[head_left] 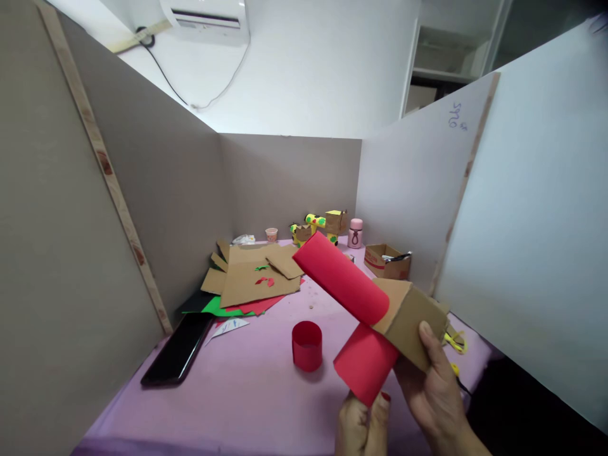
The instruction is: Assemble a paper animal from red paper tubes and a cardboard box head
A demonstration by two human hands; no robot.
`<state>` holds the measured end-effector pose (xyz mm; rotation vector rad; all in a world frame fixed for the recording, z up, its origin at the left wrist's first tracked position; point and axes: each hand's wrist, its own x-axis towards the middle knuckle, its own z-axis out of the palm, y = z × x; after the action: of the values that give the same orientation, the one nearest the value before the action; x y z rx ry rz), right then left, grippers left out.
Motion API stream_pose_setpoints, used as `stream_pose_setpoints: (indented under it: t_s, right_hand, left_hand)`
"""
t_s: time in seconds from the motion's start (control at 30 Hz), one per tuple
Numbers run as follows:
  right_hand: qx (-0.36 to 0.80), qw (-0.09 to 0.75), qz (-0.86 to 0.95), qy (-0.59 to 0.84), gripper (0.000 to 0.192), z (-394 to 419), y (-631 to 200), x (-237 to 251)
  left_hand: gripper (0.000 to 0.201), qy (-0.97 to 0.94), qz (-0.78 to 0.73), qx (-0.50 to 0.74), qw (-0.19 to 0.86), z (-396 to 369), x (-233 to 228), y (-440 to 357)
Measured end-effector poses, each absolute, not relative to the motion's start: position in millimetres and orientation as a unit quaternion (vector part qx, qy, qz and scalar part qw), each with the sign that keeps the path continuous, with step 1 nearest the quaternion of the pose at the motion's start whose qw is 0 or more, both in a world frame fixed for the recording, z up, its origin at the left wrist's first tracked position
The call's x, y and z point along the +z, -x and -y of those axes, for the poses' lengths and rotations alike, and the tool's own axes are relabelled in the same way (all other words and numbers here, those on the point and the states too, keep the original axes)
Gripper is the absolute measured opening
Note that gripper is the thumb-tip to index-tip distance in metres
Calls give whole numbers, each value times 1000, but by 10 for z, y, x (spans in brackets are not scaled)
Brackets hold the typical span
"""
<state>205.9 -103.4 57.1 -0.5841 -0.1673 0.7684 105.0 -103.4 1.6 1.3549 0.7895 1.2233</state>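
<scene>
A cardboard box (418, 323) with red paper tubes on it is held up above the right part of the table. My right hand (437, 392) grips this box, its thumb pressed on the near face. One long red paper tube (342, 278) juts from the box up to the left. Below it, a shorter red paper tube (365, 361) points down to the left. My left hand (363, 424) is closed at the lower end of that short tube, fingers partly hidden. A separate red paper ring (306, 347) stands upright on the table, touched by neither hand.
Cardboard sheets (251, 272) with small paper scraps lie over green and red paper (256, 305) at left. A black phone (178, 348) rests nearer. Behind are a yellow spotted model (315, 220), a pink bottle (355, 234), a cup (271, 235) and an open carton (387, 263). Partitions enclose the table.
</scene>
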Motion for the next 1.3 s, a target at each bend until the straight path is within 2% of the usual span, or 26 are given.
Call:
stream_pose_setpoints:
  t_s: [0.07, 0.17, 0.23, 0.4, 0.53, 0.73, 0.83, 0.93, 1.07, 1.17, 1.3]
  right_hand:
    - [318, 887, 142, 302, 50, 1015, -2185, 544]
    - [236, 859, 271, 364, 54, 980, -2445, 470]
    - [201, 837, 315, 399, 61, 942, -2610, 422]
    - [220, 813, 352, 408, 88, 791, -2789, 377]
    - [243, 795, 372, 413, 103, 678, -2767, 300]
    - [289, 762, 387, 431, 102, 631, -2779, 59]
    - [309, 748, 390, 439, 98, 639, -2828, -14]
    - [313, 735, 400, 448, 81, 647, -2859, -40]
    - [304, 718, 433, 453, 60, 641, -2864, -54]
    - [305, 698, 461, 456, 63, 619, -2901, -85]
    - [318, 659, 495, 469, 85, 578, -3019, -122]
  left_hand:
    - [41, -546, -324, 548, 544, 1002, -114, -1076]
    - [58, -488, -351, 566, 563, 914, -280, -973]
    - [60, -475, -376, 558, 568, 835, -305, -814]
    - [55, -503, -415, 543, 529, 559, -62, -379]
    - [55, -494, -469, 580, 447, 311, 116, -207]
    - [57, -524, -466, 562, 439, 94, 73, -191]
    - [64, -559, -448, 536, 447, 29, 0, -224]
    - [74, -570, -434, 513, 472, -12, -58, -266]
    - [77, -598, -377, 469, 529, -25, -95, -341]
    - [90, -581, -375, 465, 553, -25, -83, -415]
    - [104, -568, -400, 482, 534, -46, -42, -486]
